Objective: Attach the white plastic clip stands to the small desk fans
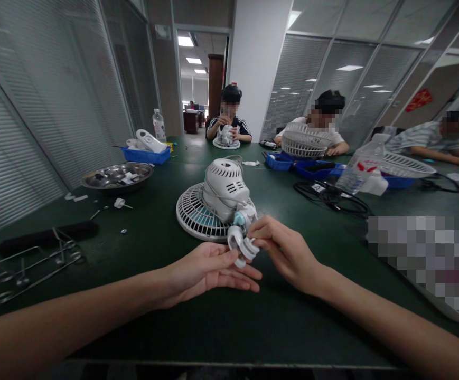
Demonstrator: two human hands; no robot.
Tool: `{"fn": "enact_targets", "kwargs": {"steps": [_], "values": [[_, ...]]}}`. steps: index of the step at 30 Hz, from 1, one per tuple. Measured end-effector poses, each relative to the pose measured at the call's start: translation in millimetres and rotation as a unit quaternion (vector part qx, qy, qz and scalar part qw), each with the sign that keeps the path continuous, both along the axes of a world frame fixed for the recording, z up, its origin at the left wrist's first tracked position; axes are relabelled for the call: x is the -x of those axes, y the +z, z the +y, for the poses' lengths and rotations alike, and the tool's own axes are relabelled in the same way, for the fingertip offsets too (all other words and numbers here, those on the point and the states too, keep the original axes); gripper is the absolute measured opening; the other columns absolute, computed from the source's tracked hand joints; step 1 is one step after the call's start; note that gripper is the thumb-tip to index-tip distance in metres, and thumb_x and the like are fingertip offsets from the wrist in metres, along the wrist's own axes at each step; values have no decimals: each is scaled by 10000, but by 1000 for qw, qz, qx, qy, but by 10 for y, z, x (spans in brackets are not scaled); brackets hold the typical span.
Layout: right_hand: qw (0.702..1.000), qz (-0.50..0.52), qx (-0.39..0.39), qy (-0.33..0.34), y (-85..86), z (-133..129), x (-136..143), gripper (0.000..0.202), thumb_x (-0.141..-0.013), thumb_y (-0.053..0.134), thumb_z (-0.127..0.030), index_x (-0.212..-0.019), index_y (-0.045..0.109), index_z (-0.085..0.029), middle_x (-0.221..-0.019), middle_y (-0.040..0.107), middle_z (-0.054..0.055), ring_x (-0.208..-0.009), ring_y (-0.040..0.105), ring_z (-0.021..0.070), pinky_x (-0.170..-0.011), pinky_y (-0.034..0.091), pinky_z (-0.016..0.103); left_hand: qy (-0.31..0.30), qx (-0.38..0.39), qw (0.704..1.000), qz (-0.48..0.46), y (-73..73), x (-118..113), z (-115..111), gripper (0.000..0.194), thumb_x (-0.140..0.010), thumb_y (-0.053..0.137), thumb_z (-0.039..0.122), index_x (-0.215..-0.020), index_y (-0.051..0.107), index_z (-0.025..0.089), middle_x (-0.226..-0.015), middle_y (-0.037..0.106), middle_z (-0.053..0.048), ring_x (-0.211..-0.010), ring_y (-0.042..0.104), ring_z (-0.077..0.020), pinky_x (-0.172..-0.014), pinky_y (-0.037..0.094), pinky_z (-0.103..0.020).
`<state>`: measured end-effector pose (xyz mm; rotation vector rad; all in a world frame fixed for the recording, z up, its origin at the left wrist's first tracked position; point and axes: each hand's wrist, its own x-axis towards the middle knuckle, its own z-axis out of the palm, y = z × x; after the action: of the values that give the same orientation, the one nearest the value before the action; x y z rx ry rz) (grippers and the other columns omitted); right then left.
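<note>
White clamp (pixel 248 249), two-handed

Grip: right hand (pixel 287 252) pinches its right side; left hand (pixel 213 268) holds it, thumb above, fingers beneath. Clamp sits over table (pixel 142 332), just before fan (pixel 224 195). Judgement: brace left, turn gently.

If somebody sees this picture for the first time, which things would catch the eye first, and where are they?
Probably the white fan body, resting on its round grille near the middle of the dark green table. Just in front, the right hand pinches a white curved part, with the left hand at its underside. Farther left, a shiny metal bowl holds small pieces.
</note>
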<state>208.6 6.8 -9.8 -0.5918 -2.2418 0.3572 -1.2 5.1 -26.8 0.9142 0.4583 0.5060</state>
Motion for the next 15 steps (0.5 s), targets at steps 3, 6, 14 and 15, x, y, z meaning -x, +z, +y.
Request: {"fn": "enact_targets", "kwargs": {"steps": [3,6,14,15], "values": [[1000,-11,6,-2,5,1,-4,107,-934,410,-134,-910,497,-192,-921,561,59,-855,556,156,-737,478,298,0,0,1000,4,7,1,1,278,-893,552,278,-1060,589,58,-1064,668,-201,-955,671,-240,-944,437,-381],[1000,-30,6,0,4,2,-7,105,-944,397,-150,-940,493,-194,-945,563,61,-862,557,153,-745,481,299,1,3,1000,13,17,-4,-1,282,-883,565,275,-1053,588,51,-1062,668,-206,-952,672,-243,-949,434,-384],[998,-29,48,-6,-12,28,-37,91,-961,384,-181,-919,461,-205,-967,584,59,-876,578,147,-758,482,298,7,11,1000,18,21,-5,12,284,-882,569,281,-1045,592,50,-1038,678,-198,-944,676,-243,-945,438,-380],[998,-33,46,-4,-12,31,-41,88,-961,384,-183,-925,462,-206,-959,586,59,-872,580,148,-758,485,300,6,10,1000,17,19,-4,11,284,-878,575,279,-1044,594,49,-1037,678,-199,-942,677,-244,-949,436,-386]]}}
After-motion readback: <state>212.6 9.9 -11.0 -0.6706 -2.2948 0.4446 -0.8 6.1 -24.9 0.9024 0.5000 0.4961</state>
